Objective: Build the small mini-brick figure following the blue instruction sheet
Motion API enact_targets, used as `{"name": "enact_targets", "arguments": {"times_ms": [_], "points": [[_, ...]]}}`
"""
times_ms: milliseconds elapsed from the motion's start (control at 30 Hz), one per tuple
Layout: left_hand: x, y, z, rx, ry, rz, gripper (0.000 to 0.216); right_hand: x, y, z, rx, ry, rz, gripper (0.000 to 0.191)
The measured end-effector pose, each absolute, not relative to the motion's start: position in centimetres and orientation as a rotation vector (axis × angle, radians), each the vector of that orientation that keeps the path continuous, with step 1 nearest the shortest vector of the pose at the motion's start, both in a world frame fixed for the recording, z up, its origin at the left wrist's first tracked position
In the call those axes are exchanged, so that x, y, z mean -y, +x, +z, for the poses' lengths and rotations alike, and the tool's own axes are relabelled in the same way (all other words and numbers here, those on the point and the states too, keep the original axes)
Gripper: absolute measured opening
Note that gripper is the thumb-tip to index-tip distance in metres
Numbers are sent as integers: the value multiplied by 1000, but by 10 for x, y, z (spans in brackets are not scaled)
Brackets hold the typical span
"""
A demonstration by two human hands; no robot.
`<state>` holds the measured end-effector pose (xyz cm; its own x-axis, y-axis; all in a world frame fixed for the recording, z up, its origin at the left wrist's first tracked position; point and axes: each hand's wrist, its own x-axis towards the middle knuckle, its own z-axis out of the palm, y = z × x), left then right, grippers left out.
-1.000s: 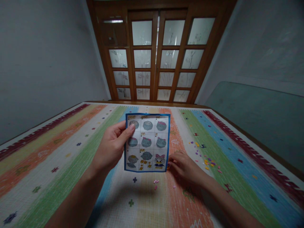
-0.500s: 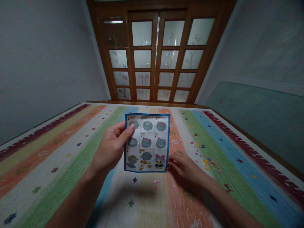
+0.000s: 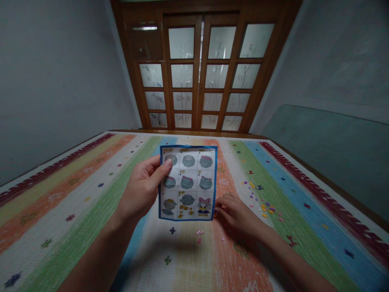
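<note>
My left hand (image 3: 142, 190) holds up a square instruction sheet (image 3: 188, 182) with a blue border and a grid of small build pictures, thumb pinching its left edge. My right hand (image 3: 236, 214) rests low on the striped cloth just right of the sheet's lower corner, fingers curled together over tiny pieces; what they grip is hidden. A scatter of tiny coloured pieces (image 3: 265, 205) lies to the right of that hand, and a few pink ones (image 3: 199, 234) lie below the sheet.
A striped, multicoloured cloth (image 3: 91, 202) covers the table. Wooden doors with frosted glass panes (image 3: 200, 73) stand behind the far edge. A glass sheet (image 3: 328, 146) leans against the right wall. Grey walls close both sides.
</note>
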<state>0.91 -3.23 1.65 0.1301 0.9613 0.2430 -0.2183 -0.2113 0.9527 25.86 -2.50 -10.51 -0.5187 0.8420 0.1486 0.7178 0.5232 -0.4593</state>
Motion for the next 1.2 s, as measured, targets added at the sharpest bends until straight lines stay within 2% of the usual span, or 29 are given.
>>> {"name": "enact_targets", "arguments": {"times_ms": [300,1200], "points": [[33,9,18,-883,1316,1340,23,26,259,-106,2423,-1301,490,19],[33,10,19,-893,1310,1343,25,26,258,-107,2422,-1272,507,18]]}}
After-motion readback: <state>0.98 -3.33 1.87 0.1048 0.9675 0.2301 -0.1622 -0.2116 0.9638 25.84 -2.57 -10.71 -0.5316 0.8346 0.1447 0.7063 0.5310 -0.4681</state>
